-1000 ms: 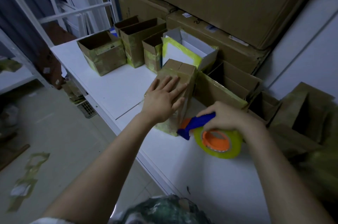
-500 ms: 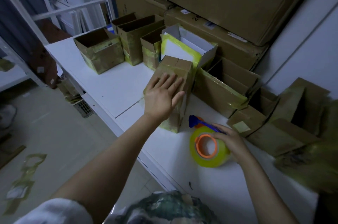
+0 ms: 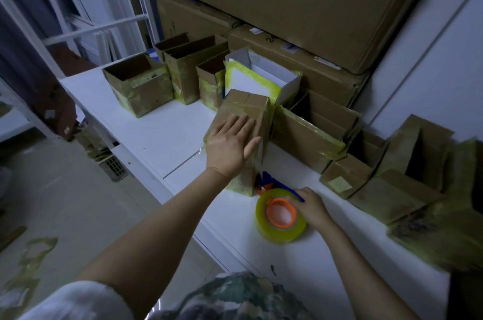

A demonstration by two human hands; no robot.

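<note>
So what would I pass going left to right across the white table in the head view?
Open brown box → left hand flat on the taped box → yellow tape roll → right hand → pile of taped boxes.

Closed box (image 3: 251, 110) stands mid-table (image 3: 156, 131), left hand (image 3: 230, 147) flat on its near face. Tape roll (image 3: 281, 215) lies on the table just front-right of the box, right hand (image 3: 312, 206) holding its right side. Open boxes (image 3: 141, 87) line up behind, large cartons (image 3: 287, 6) stacked behind those. Floor (image 3: 65, 202) lies left of the table.
</note>
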